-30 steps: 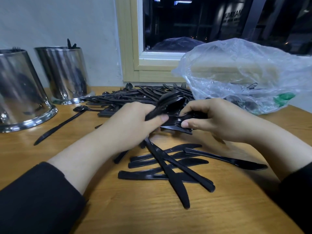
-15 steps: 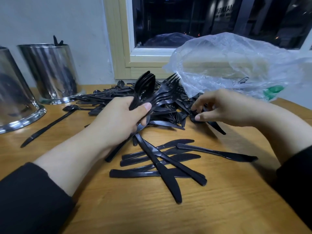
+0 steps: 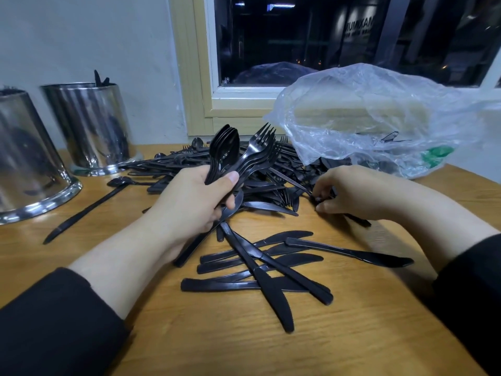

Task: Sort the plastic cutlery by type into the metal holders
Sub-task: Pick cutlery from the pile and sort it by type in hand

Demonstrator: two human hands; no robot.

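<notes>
Head view: mid-sort, my left hand loaded, my right hand picking from the pile.

My left hand [image 3: 193,202] gripped a bunch of spoons [image 3: 223,151] and forks [image 3: 259,147], fingers curled round the handles, heads fanned up and away from me. My right hand [image 3: 352,194] pinched a piece at the near right edge of the pile [image 3: 260,185]; which type I couldn't tell. The pile ran left-right across the table [image 3: 379,335], just beyond both hands. Knives [image 3: 260,267] lay crossed nearer me, long axes mostly left-right. Both holders [image 3: 92,126] stood far left, so the left hand was nearer them; I'd judge the bunch goes that way next, spoons and forks into separate holders.
</notes>
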